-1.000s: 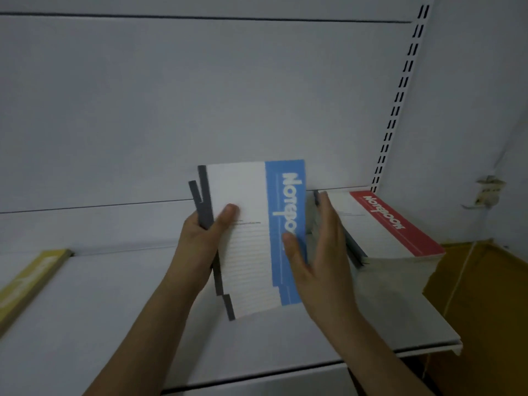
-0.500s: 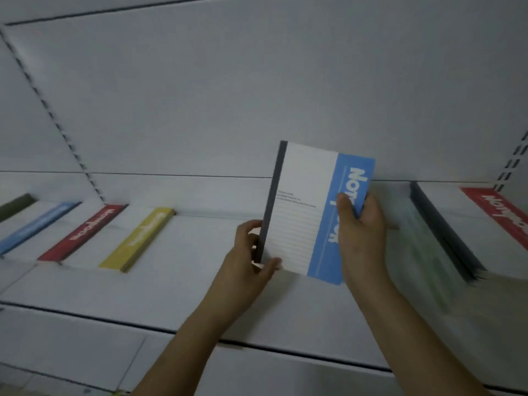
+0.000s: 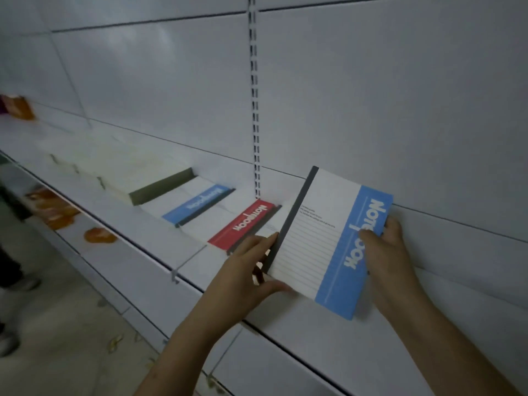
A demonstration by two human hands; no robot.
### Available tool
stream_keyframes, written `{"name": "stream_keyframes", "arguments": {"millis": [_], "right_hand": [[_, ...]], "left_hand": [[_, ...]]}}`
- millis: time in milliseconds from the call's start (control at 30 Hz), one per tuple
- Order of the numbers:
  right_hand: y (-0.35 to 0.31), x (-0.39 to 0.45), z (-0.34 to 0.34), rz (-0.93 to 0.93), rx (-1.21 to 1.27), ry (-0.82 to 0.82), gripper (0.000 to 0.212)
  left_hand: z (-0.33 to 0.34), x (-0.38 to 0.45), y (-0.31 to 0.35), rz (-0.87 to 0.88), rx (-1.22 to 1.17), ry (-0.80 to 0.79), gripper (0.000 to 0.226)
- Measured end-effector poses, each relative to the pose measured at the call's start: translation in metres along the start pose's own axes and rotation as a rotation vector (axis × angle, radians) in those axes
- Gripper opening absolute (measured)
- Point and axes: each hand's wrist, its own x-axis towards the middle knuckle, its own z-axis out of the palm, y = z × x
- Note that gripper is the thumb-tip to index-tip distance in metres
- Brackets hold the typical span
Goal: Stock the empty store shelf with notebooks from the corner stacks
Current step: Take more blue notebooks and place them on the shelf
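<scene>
Both my hands grip the blue notebook (image 3: 328, 241); the red notebook (image 3: 243, 224) lies at ten o'clock, so a careless set-down could overlap it.

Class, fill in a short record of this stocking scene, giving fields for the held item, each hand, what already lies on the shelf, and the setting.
held item: blue-banded notebook, tilted above the shelf
left hand: left hand grips the dark spine edge
right hand: right hand grips the blue edge, thumb on the cover
already on shelf: red notebook, blue notebook, dark olive notebook, lying flat in a row
setting: white back panel with a slotted upright
</scene>
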Motion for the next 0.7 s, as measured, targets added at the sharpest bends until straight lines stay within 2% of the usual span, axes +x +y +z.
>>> {"name": "stream_keyframes", "arguments": {"millis": [267, 467, 533, 700], "right_hand": [[-0.003, 0.029, 0.204, 0.058, -0.058, -0.188, 0.018], [-0.013, 0.056, 0.300, 0.115, -0.088, -0.316, 0.013], [-0.015, 0.067, 0.317, 0.213, -0.085, -0.376, 0.012], [-0.017, 0.075, 0.329, 0.552, -0.010, -0.528, 0.017]], "left_hand": [[-0.133, 0.014, -0.136, -0.130, -0.085, 0.229, 0.063], [-0.203, 0.047, -0.206, -0.122, 0.082, 0.264, 0.046], [-0.219, 0.058, -0.224, -0.163, 0.152, 0.207, 0.047], [-0.229, 0.084, -0.261, -0.331, 0.462, -0.148, 0.069]]}}
